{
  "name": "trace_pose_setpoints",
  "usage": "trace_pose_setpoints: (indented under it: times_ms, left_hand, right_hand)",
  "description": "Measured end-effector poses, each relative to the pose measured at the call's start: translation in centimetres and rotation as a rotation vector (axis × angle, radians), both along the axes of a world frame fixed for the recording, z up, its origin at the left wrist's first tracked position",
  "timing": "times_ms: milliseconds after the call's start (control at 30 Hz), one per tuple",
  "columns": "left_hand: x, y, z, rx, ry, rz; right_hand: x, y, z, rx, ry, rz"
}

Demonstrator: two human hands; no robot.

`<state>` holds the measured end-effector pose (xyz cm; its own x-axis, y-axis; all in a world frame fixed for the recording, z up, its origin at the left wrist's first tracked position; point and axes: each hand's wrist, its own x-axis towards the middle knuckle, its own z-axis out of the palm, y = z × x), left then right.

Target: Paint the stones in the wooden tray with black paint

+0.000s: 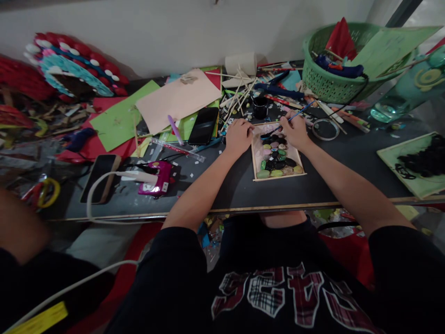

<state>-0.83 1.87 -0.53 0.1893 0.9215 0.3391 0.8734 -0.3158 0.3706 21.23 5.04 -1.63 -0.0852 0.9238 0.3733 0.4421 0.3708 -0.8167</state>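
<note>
A small framed panel (259, 155) with a light backing lies in front of me, covered in part with green, black and pinkish pebbles (277, 158). My right hand (295, 130) is closed around a blue paintbrush (306, 108), its dark bristles down at the upper part of the panel. At the panel's upper left corner rests my left hand (239, 136), fingers curled; whether anything is under them is hidden. A small black paint pot (260, 107) stands just beyond the panel, between the hands. Right of my right hand lies a round clear lid (325, 129).
Left are a black phone (204, 126), a pink power adapter (155, 178) with a white cable, and another phone (101, 178). Behind stand a paper roll (240, 64) and a green basket (313, 69). A bottle (392, 104) and a green board (410, 162) lie right. Another person's arm (21, 227) shows left.
</note>
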Motion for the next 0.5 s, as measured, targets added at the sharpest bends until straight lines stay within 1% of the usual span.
trace_pose_setpoints:
  times_ms: [167,400,500]
  left_hand:
    - [-0.05,0.07,-0.11,0.000,-0.009,-0.004]
    - [-0.02,0.03,-0.07,-0.003,-0.008,0.005]
    - [-0.02,0.07,-0.12,0.004,-0.006,0.006]
  right_hand:
    - [-0.04,0.16,-0.16,0.002,0.028,-0.014]
    - [-0.15,-0.22,0.44,-0.018,0.011,-0.012]
    - [-0.06,-0.05,0.18,-0.021,0.023,-0.008]
